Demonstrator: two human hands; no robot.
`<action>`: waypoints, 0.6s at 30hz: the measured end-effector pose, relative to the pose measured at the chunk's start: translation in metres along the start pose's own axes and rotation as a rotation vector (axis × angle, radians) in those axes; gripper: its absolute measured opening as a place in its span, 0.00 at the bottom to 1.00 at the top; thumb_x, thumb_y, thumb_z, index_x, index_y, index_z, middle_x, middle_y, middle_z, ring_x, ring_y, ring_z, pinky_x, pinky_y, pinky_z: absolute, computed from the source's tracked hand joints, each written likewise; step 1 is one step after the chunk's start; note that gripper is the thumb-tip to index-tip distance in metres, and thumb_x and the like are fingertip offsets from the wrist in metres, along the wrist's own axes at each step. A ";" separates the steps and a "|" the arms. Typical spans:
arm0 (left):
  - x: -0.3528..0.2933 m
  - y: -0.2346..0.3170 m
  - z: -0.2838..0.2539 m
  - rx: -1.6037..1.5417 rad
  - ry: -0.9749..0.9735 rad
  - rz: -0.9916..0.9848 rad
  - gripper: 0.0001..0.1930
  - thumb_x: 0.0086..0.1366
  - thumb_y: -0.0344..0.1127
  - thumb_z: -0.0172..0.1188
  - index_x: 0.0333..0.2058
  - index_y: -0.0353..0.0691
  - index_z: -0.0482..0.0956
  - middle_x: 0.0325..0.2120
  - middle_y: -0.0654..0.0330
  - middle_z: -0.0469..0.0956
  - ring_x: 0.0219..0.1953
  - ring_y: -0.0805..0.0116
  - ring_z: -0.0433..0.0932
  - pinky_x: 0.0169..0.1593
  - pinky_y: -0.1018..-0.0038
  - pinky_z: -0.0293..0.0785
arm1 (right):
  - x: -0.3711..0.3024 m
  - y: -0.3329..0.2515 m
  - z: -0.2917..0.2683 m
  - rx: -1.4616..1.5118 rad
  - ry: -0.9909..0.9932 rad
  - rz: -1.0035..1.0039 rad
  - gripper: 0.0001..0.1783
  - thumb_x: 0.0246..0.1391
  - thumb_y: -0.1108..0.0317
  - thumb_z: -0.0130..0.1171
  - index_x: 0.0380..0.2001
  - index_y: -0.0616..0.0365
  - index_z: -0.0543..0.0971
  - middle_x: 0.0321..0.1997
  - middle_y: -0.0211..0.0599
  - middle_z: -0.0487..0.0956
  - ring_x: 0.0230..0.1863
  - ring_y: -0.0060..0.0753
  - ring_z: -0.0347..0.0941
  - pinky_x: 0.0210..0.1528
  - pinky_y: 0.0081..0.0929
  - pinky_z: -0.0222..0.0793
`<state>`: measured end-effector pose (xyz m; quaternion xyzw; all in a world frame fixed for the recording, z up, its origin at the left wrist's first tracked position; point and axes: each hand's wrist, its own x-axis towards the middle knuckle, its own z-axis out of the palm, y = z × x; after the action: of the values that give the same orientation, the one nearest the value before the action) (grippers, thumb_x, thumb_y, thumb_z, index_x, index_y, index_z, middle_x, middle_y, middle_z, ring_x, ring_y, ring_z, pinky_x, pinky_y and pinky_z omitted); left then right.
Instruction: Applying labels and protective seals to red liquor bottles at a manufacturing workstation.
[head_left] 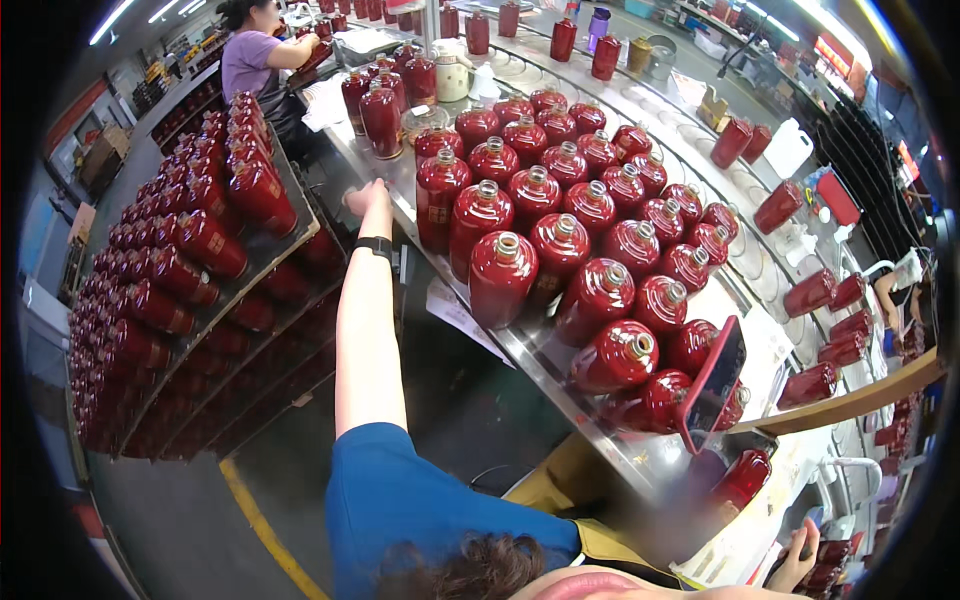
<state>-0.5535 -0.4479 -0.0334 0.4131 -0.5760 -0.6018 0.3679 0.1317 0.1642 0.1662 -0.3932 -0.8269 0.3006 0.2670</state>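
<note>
My left arm reaches far forward, and my left hand (pixel 366 197) is at the metal table's edge (pixel 405 205), beside the red bottles. Its fingers are too foreshortened to tell whether they grip the edge. Close by on the table stands a glossy red bottle (pixel 381 122) with others behind it. My right hand (pixel 797 558) is low at the right rim, its fingers bent around something small and bluish that I cannot make out. Near it a red bottle (pixel 745 476) lies tilted. Many open-necked red bottles (pixel 503 272) stand closely grouped on the table.
A tiered rack (pixel 225 290) packed with red bottles stands on the left. A flat dark panel with a red frame (pixel 712 385) leans by the bottles. Beyond runs a conveyor (pixel 690 140) with spaced bottles. A co-worker in purple (pixel 250 65) works at the far left.
</note>
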 end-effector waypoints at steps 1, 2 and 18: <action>0.004 0.001 0.007 0.003 -0.008 -0.006 0.31 0.48 0.22 0.71 0.52 0.21 0.70 0.46 0.40 0.79 0.48 0.55 0.80 0.51 0.62 0.77 | -0.011 -0.028 0.002 -0.229 0.001 -0.014 0.15 0.64 0.62 0.56 0.48 0.59 0.80 0.33 0.32 0.80 0.32 0.19 0.71 0.36 0.21 0.67; 0.008 0.003 0.014 0.022 0.032 0.015 0.31 0.48 0.24 0.72 0.52 0.21 0.69 0.46 0.40 0.79 0.48 0.53 0.80 0.51 0.62 0.76 | -0.012 -0.008 -0.003 -0.084 0.027 0.118 0.13 0.64 0.65 0.56 0.46 0.61 0.80 0.34 0.29 0.79 0.29 0.17 0.67 0.32 0.19 0.63; 0.040 -0.022 0.017 0.557 -0.089 0.732 0.13 0.53 0.31 0.67 0.39 0.38 0.82 0.37 0.45 0.82 0.46 0.45 0.78 0.50 0.60 0.74 | -0.010 0.042 0.017 0.077 0.079 0.075 0.14 0.65 0.67 0.55 0.50 0.61 0.79 0.27 0.20 0.71 0.21 0.10 0.56 0.24 0.13 0.51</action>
<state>-0.5835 -0.4766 -0.0583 0.2392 -0.8391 -0.2717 0.4060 0.1461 0.1728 0.1235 -0.4249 -0.7883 0.3261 0.3028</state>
